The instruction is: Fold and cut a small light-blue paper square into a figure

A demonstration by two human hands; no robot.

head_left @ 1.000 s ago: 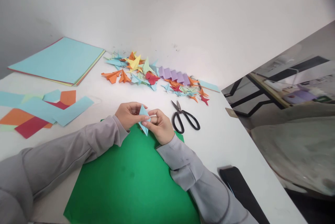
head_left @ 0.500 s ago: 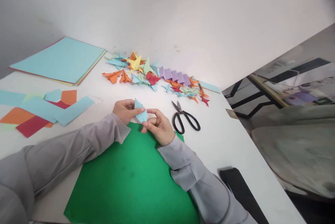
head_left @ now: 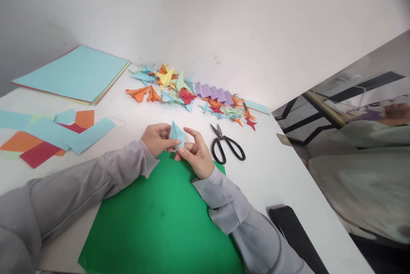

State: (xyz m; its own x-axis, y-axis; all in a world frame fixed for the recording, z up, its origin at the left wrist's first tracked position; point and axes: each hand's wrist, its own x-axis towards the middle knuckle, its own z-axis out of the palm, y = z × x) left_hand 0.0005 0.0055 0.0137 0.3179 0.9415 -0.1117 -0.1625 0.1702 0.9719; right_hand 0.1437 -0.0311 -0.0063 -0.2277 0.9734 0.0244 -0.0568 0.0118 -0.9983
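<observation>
A small light-blue folded paper [head_left: 175, 134], pointed at the top and creased down its middle, is held between my two hands over the far edge of a green sheet [head_left: 160, 218]. My left hand [head_left: 157, 139] pinches its left side, with the thumb across the front. At the lower right corner, my right hand [head_left: 197, 152] grips it with the thumb in front; the index finger is raised away from the paper. Black-handled scissors [head_left: 226, 145] lie partly spread to the right of my right hand.
Several folded paper figures [head_left: 166, 78] and a pleated purple paper [head_left: 214, 93] lie along the wall. Loose paper pieces [head_left: 86, 135] and a stack of large sheets [head_left: 73, 73] are at left. A black object [head_left: 293, 231] lies front right. Another person's sleeve [head_left: 371, 135] shows beyond the table.
The folded paper has shifted slightly right and turned more upright, its crease now facing me. My left hand moved right with it. At the far right, the other person's arm has moved into view.
</observation>
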